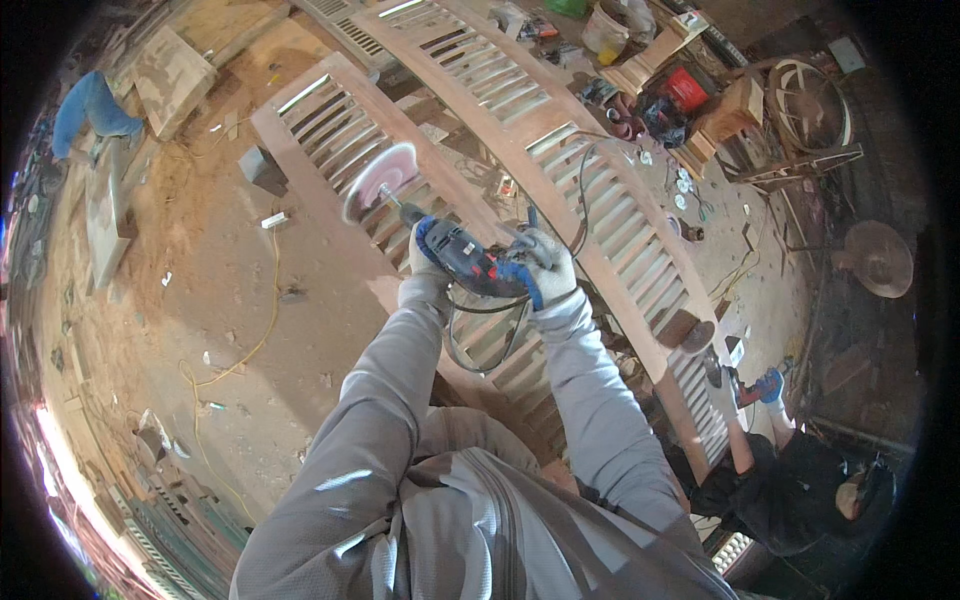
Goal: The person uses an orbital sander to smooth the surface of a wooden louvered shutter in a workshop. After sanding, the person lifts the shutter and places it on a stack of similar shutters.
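Both gloved hands grip a blue drill (478,265): left hand (428,262) near the front, right hand (548,262) at the back. Its pink round pad (378,180) is blurry w/ spin, over a wood slat door (350,140). Far right, another person (790,480) crouches w/ a tool.

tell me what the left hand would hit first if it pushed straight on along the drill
Probably the louvred wooden panel: the left hand points along the drill and its spinning pink disc. Depth is unclear.
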A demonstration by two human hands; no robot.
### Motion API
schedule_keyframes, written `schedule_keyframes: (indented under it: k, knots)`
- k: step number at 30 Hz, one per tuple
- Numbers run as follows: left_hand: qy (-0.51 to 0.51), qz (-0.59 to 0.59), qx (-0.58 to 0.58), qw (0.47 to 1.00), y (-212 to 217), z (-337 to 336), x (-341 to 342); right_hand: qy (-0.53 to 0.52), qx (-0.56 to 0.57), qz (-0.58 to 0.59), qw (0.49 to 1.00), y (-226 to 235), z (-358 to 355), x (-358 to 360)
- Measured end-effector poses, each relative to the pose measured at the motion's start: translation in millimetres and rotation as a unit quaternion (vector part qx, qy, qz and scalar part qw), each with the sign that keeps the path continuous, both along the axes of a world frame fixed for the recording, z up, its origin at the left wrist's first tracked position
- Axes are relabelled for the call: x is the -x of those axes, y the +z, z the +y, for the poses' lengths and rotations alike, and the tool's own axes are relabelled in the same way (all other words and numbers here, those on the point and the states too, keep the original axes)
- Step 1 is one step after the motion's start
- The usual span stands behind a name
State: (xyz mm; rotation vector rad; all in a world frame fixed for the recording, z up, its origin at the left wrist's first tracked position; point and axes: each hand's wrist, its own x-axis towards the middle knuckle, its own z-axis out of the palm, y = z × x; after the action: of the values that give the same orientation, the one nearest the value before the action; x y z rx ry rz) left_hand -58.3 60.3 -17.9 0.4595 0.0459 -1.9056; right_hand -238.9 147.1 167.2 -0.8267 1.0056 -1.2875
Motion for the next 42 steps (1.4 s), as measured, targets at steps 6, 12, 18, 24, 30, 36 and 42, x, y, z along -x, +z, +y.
schedule_keyframes:
  k: [6, 12, 18, 24, 30, 36, 42]
  knots:
    - [0.035, -0.017, -0.065, 0.997, 47.3, 2.2, 28.6, -0.001, 0.014, 0.105, 0.994, 14.5, -18.4, 36.9]
    - [0.058, -0.043, -0.084, 0.994, 62.5, 16.2, 10.1, 0.030, -0.035, 0.060, 0.997, 48.0, -7.5, 23.7]
    - [0.029, -0.049, -0.072, 0.996, 50.1, 55.0, 4.5, -0.046, -0.057, 0.028, 0.997, 4.4, 51.9, 27.1]
    - [0.008, -0.090, -0.093, 0.992, 29.1, 60.9, 16.1, -0.090, -0.057, 0.018, 0.994, -1.6, 71.1, 22.9]
    - [-0.060, -0.067, -0.107, 0.990, 27.8, 50.9, 14.6, -0.134, -0.052, 0.002, 0.990, -4.8, 59.8, 13.1]
    - [-0.048, -0.086, -0.132, 0.986, 13.4, 41.0, 10.7, -0.105, -0.092, 0.028, 0.990, 5.4, 50.3, 13.2]
    - [-0.062, -0.067, -0.092, 0.992, 45.8, 42.0, 22.8, -0.131, -0.087, 0.024, 0.987, 23.4, 57.7, 10.0]
